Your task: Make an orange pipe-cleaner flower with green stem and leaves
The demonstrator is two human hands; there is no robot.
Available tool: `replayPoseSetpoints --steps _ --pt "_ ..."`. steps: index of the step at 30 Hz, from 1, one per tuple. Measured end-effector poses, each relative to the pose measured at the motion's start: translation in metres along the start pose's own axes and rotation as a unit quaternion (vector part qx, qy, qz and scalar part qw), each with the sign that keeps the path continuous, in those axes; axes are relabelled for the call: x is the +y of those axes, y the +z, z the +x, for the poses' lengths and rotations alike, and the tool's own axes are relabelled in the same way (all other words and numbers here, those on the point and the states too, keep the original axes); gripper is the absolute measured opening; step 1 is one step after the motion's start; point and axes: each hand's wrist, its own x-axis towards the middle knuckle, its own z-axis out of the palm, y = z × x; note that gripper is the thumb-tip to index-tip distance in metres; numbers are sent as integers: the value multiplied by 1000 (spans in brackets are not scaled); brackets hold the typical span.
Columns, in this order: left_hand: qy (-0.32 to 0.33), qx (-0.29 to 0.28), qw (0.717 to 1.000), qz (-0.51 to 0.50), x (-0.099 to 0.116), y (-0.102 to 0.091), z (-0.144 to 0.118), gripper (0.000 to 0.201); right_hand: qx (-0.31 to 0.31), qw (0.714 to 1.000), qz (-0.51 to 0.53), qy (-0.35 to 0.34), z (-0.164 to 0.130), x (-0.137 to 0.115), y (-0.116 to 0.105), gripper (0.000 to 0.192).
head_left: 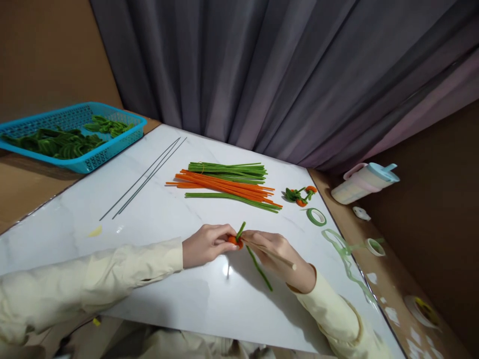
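The left hand (205,244) pinches a small, rounded orange piece of fuzzy stem (233,240) between thumb and fingers, low and central over a glossy white tabletop with faint marbled veining (187,309). The right hand (277,242) meets it at three o'clock, its fingers closed around a smooth, round, pale wooden stick (275,256) that slants toward four o'clock. A short, plush green end (242,229) rises from the orange piece toward one o'clock, and a thin green fuzzy length (260,269) hangs below the right hand toward five; whether the two are one strand cannot be told.

From the hands, at twelve o'clock, straight velvety orange stems (224,185) lie between two groups of similar green stems (228,169). Thin, dark, straight wires (149,178) slant at ten, with a blue perforated plastic basket (116,148) beyond. At two lie small orange-and-green fuzzy pieces (301,202), just beside a flat green tape roll (311,217).
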Motion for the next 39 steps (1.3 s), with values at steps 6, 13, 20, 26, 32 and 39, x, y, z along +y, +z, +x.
replayPoseSetpoints --steps 6,13,20,26,32,39 --pt "21 -1 999 31 -1 1 -2 11 -25 1000 -12 8 0 -8 -8 22" --pt "-7 16 1000 -14 0 3 -1 30 -59 990 -130 -19 4 -29 -19 22" --pt "-52 -39 995 -72 0 -2 5 23 -18 983 -157 -96 2 -28 -16 26" --pt "-82 -9 995 -61 -2 -1 5 21 -14 974 -204 -98 4 -33 -13 27" --pt "-28 24 998 49 0 1 1 16 7 967 -232 -105 3 -35 -7 30" --pt "35 49 990 124 -3 2 -1 11 -14 956 -277 -93 6 -37 1 25"
